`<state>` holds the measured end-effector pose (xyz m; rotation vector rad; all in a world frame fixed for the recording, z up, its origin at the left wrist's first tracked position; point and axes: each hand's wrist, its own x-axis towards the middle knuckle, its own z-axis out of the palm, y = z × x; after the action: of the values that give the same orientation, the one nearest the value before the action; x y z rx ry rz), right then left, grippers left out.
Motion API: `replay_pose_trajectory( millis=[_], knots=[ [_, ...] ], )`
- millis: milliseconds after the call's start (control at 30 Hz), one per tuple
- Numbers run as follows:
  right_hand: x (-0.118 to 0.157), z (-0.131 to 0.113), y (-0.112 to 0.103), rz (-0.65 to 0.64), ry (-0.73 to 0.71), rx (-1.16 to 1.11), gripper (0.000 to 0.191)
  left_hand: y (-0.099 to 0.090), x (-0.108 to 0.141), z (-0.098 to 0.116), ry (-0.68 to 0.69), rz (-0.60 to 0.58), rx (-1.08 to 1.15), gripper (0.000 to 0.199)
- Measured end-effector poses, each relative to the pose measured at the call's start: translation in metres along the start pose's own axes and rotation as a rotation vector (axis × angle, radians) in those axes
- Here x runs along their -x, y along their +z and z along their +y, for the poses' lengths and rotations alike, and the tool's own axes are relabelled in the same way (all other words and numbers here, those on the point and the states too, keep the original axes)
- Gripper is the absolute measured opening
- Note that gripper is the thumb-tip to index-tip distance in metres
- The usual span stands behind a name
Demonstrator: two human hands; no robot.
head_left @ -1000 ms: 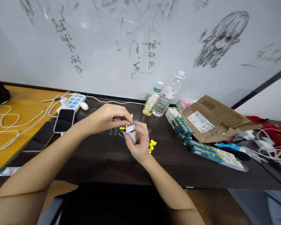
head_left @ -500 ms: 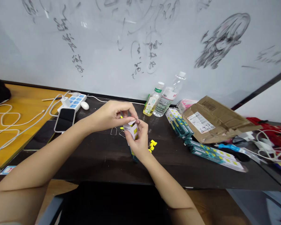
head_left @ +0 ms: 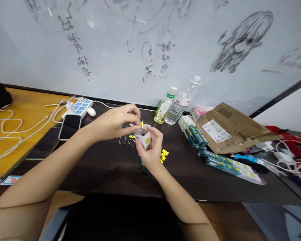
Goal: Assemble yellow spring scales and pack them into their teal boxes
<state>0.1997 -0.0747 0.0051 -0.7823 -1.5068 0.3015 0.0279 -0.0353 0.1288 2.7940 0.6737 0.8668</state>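
Cool, fairly bright, even light falls on the bare left hand (head_left: 122, 123) and bare right hand (head_left: 153, 149); its source is out of view. Above and left of the left hand, small glare spots whiten the glossy white whiteboard (head_left: 110, 63). Below both hands lies a near-black area (head_left: 122, 217). Wide-angle distortion stretches the forearms toward the lower edge. Print on the small white cardboard box (head_left: 141, 141) in the right hand looks soft.

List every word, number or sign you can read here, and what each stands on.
Sticker: perhaps "36", blurred.
Whiteboard: handwriting, too unclear to quote.
Parcel label: handwriting blurred, print too small.
Held box, green boxes: print too small.
Small bottle, large bottle: labels too blurred.
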Motion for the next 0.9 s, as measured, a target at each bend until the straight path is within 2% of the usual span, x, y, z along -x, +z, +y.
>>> replay_pose_trajectory(
  millis=[100,267,333,433,567,733,800,900],
  knots=[
    [-0.007,0.003,0.0,0.06,0.01,0.008,0.051,0.02,0.001,-0.005,-0.074,0.111,0.156,0.026],
    [-0.024,0.018,0.007,0.235,-0.022,0.024,0.053,0.078,-0.009,-0.012,-0.213,0.315,0.567,0.059],
    [-0.027,0.025,0.009,0.236,-0.019,0.024,0.058,0.1,-0.013,-0.014,-0.231,0.396,0.635,0.069],
    [-0.025,0.035,0.009,0.158,0.022,0.021,0.066,0.121,-0.012,-0.017,-0.266,0.486,0.62,0.068],
    [-0.023,0.04,0.005,0.116,0.03,0.034,0.065,0.129,-0.006,-0.021,-0.298,0.553,0.581,0.061],
    [-0.025,0.039,-0.003,0.079,-0.063,0.097,0.07,0.12,-0.001,-0.023,-0.216,0.446,0.532,0.052],
    [-0.026,0.038,-0.007,0.046,-0.075,0.117,0.066,0.116,0.0,-0.024,-0.185,0.417,0.522,0.049],
    [-0.031,0.037,-0.015,-0.027,-0.061,0.102,0.051,0.112,-0.003,-0.023,-0.183,0.444,0.547,0.041]
  ],
)
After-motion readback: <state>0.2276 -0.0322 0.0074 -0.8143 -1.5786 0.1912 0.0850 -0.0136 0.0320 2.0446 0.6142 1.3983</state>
